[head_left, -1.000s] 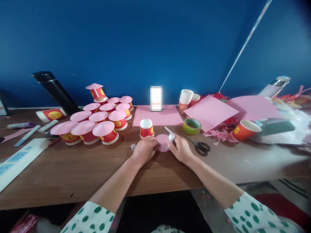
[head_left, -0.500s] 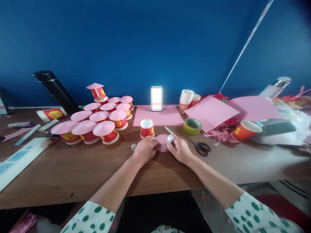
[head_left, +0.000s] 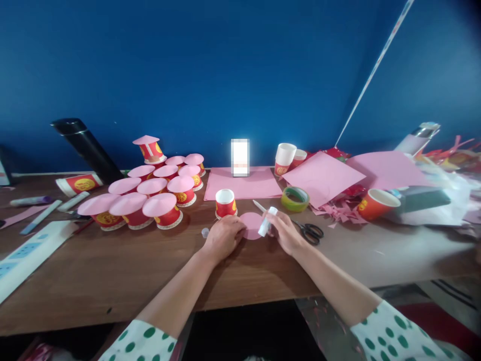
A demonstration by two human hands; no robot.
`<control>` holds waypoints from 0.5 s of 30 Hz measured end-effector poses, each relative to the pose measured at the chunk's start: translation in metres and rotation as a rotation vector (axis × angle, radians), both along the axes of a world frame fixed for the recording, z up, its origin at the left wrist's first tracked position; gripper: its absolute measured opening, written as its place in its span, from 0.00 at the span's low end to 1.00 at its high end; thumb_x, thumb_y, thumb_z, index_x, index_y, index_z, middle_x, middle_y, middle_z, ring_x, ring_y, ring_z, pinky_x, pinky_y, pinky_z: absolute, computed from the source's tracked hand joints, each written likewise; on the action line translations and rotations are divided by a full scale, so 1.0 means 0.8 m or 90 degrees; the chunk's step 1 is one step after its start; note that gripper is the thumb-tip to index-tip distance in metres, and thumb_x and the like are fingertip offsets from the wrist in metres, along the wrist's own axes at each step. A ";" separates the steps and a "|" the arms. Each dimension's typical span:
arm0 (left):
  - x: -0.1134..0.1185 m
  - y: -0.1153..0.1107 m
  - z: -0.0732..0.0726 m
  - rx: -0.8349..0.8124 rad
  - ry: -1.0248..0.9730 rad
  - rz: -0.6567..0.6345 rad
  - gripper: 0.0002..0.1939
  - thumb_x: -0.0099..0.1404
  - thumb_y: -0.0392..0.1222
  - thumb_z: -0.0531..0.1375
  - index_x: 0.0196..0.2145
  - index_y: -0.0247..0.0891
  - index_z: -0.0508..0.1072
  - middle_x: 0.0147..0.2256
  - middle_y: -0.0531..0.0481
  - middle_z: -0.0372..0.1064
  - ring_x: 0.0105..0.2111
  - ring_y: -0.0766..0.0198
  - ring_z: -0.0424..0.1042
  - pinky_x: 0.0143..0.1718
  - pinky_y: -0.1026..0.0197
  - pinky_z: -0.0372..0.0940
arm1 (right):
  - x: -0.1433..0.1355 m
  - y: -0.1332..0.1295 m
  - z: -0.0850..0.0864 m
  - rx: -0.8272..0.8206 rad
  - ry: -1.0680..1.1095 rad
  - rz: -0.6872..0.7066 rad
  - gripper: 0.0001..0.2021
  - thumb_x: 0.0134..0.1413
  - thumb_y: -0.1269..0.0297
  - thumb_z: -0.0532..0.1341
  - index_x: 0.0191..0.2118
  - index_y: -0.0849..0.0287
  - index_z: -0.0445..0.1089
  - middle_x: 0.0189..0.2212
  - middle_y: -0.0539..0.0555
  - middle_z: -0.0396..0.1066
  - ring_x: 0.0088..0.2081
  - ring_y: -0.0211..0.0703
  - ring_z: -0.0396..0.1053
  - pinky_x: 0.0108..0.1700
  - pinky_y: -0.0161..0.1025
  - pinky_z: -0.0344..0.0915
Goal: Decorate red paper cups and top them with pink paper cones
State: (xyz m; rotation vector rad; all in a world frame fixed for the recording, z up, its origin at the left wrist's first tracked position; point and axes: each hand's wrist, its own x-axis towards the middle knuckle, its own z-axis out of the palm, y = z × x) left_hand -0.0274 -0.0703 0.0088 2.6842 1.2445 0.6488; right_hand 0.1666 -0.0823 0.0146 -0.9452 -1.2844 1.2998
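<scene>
My right hand [head_left: 288, 231] is closed around a white glue stick [head_left: 268, 221], which leans over the right edge of a round pink paper disc [head_left: 251, 225]. The disc lies on the table between my two hands. My left hand [head_left: 224, 234] pinches the disc's left edge, its fingers curled together. Just behind that hand stands a short red paper cup [head_left: 226, 204] with its white open end up. A small clear cap [head_left: 205, 232] lies to the left of my left hand.
Several red cups with pink cone tops [head_left: 161, 206] stand at left. Scissors [head_left: 312, 233], a pencil [head_left: 259, 205] and a tape roll [head_left: 295, 199] lie near my right hand. Pink sheets [head_left: 325, 176], an orange cup [head_left: 378, 204] and a power strip [head_left: 30, 250] are farther out.
The glue stick has tilted and moved a little right, so more of its body shows. My left hand stays at the disc's edge. The camera view has shifted slightly.
</scene>
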 end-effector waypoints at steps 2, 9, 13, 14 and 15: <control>0.000 0.000 0.000 0.001 -0.007 -0.005 0.11 0.63 0.37 0.50 0.37 0.38 0.72 0.37 0.47 0.71 0.40 0.61 0.67 0.42 0.59 0.62 | 0.000 0.002 -0.001 -0.069 0.112 0.025 0.11 0.52 0.57 0.58 0.29 0.60 0.66 0.17 0.46 0.59 0.18 0.31 0.54 0.20 0.30 0.48; -0.001 0.000 0.003 -0.011 -0.023 -0.007 0.11 0.62 0.33 0.51 0.39 0.38 0.71 0.39 0.47 0.71 0.40 0.61 0.68 0.43 0.59 0.62 | 0.004 0.007 -0.003 -0.143 0.263 0.089 0.09 0.51 0.60 0.58 0.31 0.62 0.68 0.18 0.46 0.62 0.19 0.30 0.56 0.20 0.28 0.50; -0.001 -0.001 0.004 -0.025 -0.026 -0.008 0.11 0.61 0.32 0.51 0.37 0.38 0.72 0.37 0.47 0.71 0.39 0.60 0.68 0.42 0.59 0.63 | 0.007 0.007 -0.001 -0.146 0.265 0.077 0.09 0.50 0.59 0.60 0.32 0.61 0.68 0.18 0.46 0.63 0.20 0.31 0.57 0.21 0.28 0.52; -0.001 -0.001 0.004 -0.025 -0.030 -0.007 0.11 0.61 0.32 0.52 0.37 0.38 0.71 0.37 0.47 0.71 0.39 0.60 0.68 0.42 0.59 0.63 | 0.007 0.006 0.000 -0.142 0.257 0.077 0.09 0.50 0.59 0.60 0.32 0.60 0.67 0.19 0.46 0.63 0.21 0.31 0.58 0.21 0.28 0.52; -0.001 0.000 0.003 -0.024 -0.036 -0.004 0.10 0.60 0.32 0.52 0.37 0.38 0.71 0.37 0.48 0.71 0.39 0.60 0.68 0.43 0.58 0.63 | 0.007 0.005 0.002 -0.139 0.247 0.079 0.09 0.49 0.60 0.61 0.33 0.60 0.67 0.19 0.47 0.64 0.22 0.32 0.60 0.22 0.28 0.53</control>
